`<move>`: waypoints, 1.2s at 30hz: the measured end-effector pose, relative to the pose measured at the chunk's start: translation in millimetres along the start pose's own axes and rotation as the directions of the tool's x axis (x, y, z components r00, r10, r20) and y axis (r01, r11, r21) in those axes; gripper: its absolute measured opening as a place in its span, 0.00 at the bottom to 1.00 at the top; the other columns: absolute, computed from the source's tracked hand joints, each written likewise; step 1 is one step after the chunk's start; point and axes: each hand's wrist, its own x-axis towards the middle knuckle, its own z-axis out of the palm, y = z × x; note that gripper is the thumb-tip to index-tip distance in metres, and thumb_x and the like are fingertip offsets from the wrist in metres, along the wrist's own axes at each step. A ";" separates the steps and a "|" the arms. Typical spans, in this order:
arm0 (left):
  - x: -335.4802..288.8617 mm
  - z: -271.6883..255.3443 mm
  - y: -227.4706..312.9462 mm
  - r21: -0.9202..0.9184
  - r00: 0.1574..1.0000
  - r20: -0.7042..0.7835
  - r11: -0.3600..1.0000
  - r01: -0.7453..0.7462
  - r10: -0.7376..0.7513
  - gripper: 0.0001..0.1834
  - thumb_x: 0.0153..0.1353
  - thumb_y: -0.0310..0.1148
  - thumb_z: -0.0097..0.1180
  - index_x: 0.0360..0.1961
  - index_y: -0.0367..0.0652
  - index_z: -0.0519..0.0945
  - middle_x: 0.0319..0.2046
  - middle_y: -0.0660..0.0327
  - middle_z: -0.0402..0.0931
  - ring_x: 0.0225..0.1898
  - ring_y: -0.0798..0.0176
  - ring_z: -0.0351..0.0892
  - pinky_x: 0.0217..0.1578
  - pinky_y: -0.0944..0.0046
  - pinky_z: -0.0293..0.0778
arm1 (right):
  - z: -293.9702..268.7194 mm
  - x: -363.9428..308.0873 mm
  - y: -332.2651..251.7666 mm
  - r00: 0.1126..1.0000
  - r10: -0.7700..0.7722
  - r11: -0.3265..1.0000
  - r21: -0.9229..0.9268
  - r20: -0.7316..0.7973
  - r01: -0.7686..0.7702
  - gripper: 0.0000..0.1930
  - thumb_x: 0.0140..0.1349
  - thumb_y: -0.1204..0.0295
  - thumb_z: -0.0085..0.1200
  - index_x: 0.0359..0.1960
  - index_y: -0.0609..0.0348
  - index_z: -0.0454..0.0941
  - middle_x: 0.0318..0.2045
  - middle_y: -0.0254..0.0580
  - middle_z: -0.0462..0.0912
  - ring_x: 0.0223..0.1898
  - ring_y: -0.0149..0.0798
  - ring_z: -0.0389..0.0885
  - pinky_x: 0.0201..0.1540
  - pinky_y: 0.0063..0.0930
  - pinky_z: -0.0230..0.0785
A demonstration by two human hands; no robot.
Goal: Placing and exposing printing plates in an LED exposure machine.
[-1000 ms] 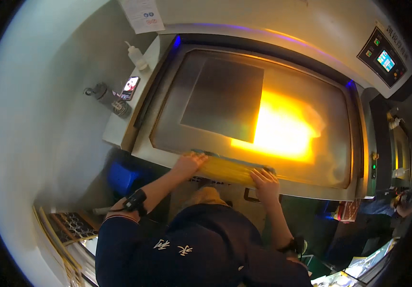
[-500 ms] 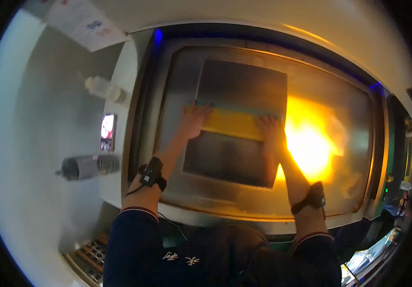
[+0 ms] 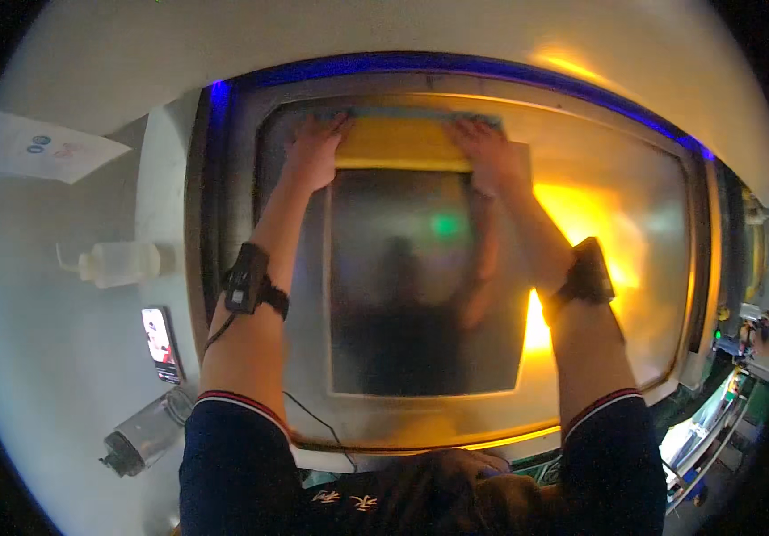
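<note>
Both hands are on a wide yellow strip [image 3: 402, 147] with a teal far edge, which lies crosswise at the far end of a dark, glossy rectangular sheet [image 3: 398, 286]. My left hand [image 3: 315, 154] grips its left end, fingers bent over the teal edge. At the right end, my right hand [image 3: 490, 156] grips it the same way. Fine detail of the fingertips is blurred. Beneath the sheet is a broad shiny bed [image 3: 304, 357] with a rounded border. Reflections of my arms show on the sheet.
Bright yellow light glares off the bed's right half. On the left ledge are a white squeeze bottle [image 3: 121, 263], a lit phone [image 3: 163, 344] and a clear bottle [image 3: 145, 433] on its side. A printed paper [image 3: 49, 147] is at the far left. A raised rim surrounds the bed.
Both hands and the yellow strip have moved away from me, from the middle of the dark sheet to its far end. The head view has shifted as well.
</note>
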 end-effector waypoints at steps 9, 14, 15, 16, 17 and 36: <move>-243.0 -40.4 147.3 0.149 0.946 0.322 0.989 -0.012 -0.037 0.38 0.60 0.22 0.51 0.73 0.53 0.59 0.73 0.58 0.56 0.73 0.42 0.53 0.71 0.31 0.44 | -87.5 -253.7 -105.2 0.969 0.001 0.991 0.133 0.248 -0.035 0.33 0.61 0.70 0.49 0.71 0.38 0.62 0.72 0.41 0.61 0.69 0.54 0.61 0.70 0.64 0.48; -457.1 -56.4 266.4 -0.018 0.665 0.736 0.985 -0.169 0.128 0.47 0.55 0.35 0.65 0.74 0.53 0.55 0.75 0.59 0.52 0.72 0.34 0.53 0.68 0.30 0.50 | -142.2 -518.0 -168.6 0.797 -0.208 0.949 0.314 0.566 0.025 0.38 0.62 0.61 0.55 0.74 0.37 0.54 0.73 0.38 0.58 0.71 0.55 0.60 0.67 0.72 0.49; -478.0 -53.6 274.5 -0.019 0.652 0.748 0.987 -0.162 0.121 0.47 0.55 0.35 0.65 0.74 0.53 0.55 0.75 0.59 0.52 0.72 0.34 0.53 0.68 0.30 0.50 | -153.1 -530.9 -176.7 0.790 -0.219 0.944 0.329 0.572 0.024 0.38 0.62 0.61 0.55 0.74 0.37 0.54 0.73 0.38 0.58 0.71 0.55 0.60 0.67 0.72 0.49; -489.4 -43.1 272.0 0.007 0.705 0.703 0.989 -0.146 0.099 0.48 0.55 0.35 0.65 0.74 0.54 0.55 0.75 0.62 0.51 0.72 0.33 0.52 0.68 0.29 0.49 | -166.4 -524.4 -183.9 0.804 -0.185 0.940 0.340 0.566 -0.024 0.39 0.61 0.61 0.55 0.75 0.38 0.52 0.74 0.40 0.57 0.72 0.55 0.58 0.68 0.71 0.49; -494.7 -33.4 267.4 0.036 0.759 0.646 0.991 -0.126 0.073 0.48 0.54 0.34 0.65 0.75 0.55 0.55 0.76 0.65 0.49 0.72 0.32 0.52 0.68 0.29 0.48 | -173.1 -515.3 -186.2 0.818 -0.150 0.935 0.348 0.555 -0.064 0.41 0.61 0.61 0.56 0.76 0.40 0.50 0.74 0.42 0.56 0.73 0.54 0.56 0.69 0.69 0.49; -241.7 22.2 289.8 0.101 0.980 0.196 0.994 -0.049 0.028 0.40 0.59 0.24 0.52 0.73 0.57 0.58 0.74 0.65 0.54 0.71 0.37 0.56 0.69 0.31 0.49 | -89.0 -374.5 6.9 1.000 -0.015 0.993 0.116 0.005 0.014 0.31 0.54 0.78 0.52 0.64 0.50 0.71 0.64 0.46 0.71 0.63 0.50 0.67 0.67 0.51 0.55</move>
